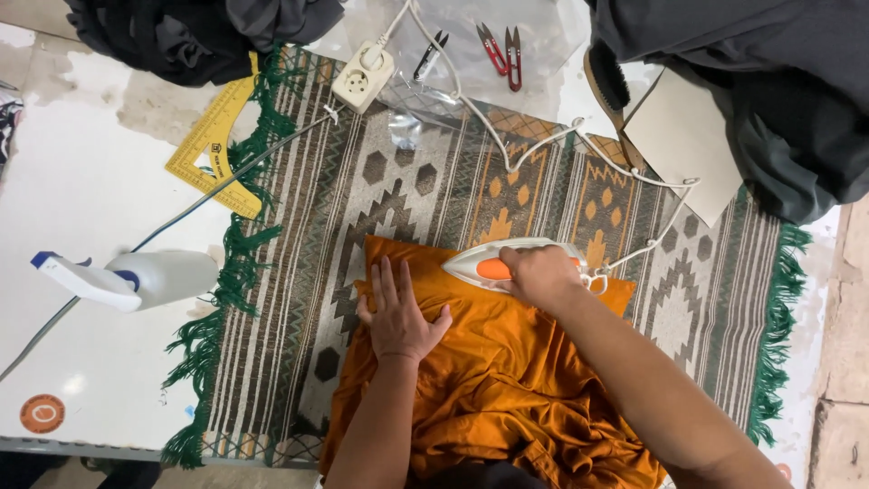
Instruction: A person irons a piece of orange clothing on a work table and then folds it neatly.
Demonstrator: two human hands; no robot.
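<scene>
While the left hand (398,312) lies flat, fingers spread, on the orange cloth (489,380), the right hand (540,274) grips the iron (493,263).

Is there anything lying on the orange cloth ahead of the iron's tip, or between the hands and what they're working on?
Nothing visible. The right hand grips the iron directly, and the left hand lies flat on the orange cloth. Cloth ahead of the tip is bare.

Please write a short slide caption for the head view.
Right hand grips a white iron on orange cloth; left hand presses it flat.
</scene>
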